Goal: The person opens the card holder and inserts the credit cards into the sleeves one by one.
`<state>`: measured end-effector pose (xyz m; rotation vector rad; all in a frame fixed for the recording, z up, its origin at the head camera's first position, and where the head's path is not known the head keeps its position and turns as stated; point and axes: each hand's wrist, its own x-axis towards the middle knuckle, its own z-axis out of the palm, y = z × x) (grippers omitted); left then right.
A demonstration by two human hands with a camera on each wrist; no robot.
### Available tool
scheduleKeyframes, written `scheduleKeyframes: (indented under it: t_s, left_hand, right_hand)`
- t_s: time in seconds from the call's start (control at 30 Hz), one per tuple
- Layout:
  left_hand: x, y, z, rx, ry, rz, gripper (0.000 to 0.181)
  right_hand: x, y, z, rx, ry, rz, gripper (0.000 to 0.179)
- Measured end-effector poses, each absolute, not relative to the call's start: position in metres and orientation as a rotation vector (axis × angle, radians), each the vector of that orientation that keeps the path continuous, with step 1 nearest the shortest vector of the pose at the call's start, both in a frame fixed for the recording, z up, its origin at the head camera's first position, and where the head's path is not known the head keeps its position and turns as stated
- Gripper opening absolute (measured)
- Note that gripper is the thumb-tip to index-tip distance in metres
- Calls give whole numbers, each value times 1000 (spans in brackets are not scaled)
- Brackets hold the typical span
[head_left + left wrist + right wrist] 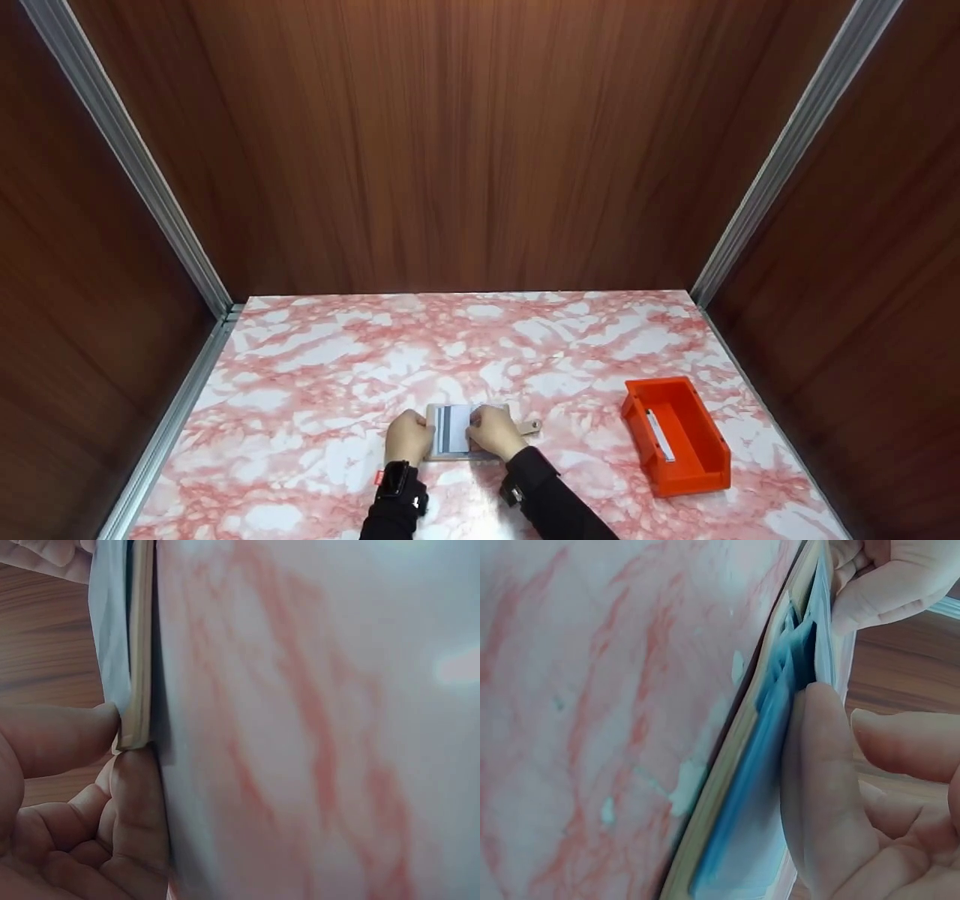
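A beige card holder with clear sleeves lies spread on the table, a grey-striped card page showing in its middle. My left hand pinches its left edge; in the left wrist view the thumb presses on the page and the fingers lie under the cover. On the right side is my right hand. The right wrist view shows its straight fingers against the bluish sleeves, the thumb slightly apart. A strap with a snap sticks out right of the holder.
An orange bin stands at the right of the red-and-white marbled table, with a thin white piece inside. Brown wood-grain panels and metal rails enclose the back and sides.
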<state>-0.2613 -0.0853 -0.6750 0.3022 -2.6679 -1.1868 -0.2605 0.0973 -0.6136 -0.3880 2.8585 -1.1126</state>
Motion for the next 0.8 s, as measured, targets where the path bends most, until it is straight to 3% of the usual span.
scheduleKeyframes:
  t_s: [0.8]
  left_hand:
    - [-252, -83, -658, 290, -2613, -1207, 11]
  right_hand:
    - [-261, 103, -609, -480, 2767, -1167, 19]
